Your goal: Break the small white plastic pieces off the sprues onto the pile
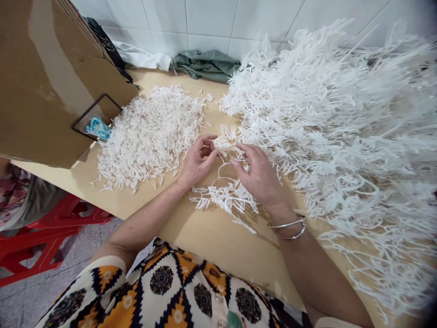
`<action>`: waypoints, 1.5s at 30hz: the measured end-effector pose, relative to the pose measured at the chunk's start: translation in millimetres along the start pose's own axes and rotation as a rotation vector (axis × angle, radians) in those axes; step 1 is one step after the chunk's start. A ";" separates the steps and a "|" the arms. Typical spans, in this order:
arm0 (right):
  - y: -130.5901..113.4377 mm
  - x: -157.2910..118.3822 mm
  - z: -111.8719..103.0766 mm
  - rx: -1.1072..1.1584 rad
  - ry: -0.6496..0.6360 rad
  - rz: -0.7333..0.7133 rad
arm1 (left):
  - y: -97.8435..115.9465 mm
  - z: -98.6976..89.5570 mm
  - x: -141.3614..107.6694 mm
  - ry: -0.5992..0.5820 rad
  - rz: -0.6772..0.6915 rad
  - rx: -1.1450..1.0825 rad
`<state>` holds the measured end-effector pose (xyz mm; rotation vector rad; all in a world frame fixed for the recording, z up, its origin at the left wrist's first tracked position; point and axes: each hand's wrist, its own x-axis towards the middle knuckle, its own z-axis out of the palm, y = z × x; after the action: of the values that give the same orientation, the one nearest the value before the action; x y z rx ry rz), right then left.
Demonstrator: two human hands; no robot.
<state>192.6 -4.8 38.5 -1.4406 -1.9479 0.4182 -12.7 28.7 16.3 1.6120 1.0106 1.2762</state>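
Observation:
My left hand [200, 159] is closed, thumb and fingers pinching the thin stem of a white plastic sprig [223, 145]. Just to its right is my right hand [256, 175], its thumb and forefinger apart at the edge of the same sprig; whether the fingertips touch it is hard to tell. Below the hands, a branching white plastic sprig piece [227, 197] lies on the table [191, 234]. Its thin looped stem runs up between my hands.
A heap of small white plastic pieces [157, 132] lies at left, and a larger tangled pile of long white sprigs [324, 114] at right. A cardboard box [51, 91] stands back left. Dark green cloth [205, 64] lies along the tiled wall. Red stools [51, 232] stand lower left.

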 end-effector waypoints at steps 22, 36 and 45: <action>-13.6 -4.0 12.9 0.215 0.196 -0.095 | 2.7 -4.8 -2.7 -0.114 0.084 -0.029; 7.6 -0.9 18.4 0.125 -0.008 0.087 | 2.0 -5.6 3.8 0.047 -0.131 -0.170; -15.9 -3.4 4.6 0.451 -0.009 0.093 | 4.6 -5.5 2.3 -0.057 -0.095 -0.116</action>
<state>178.7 -12.7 43.8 -1.2335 -1.6581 0.8465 -17.3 30.0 22.2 1.4860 0.9499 1.1965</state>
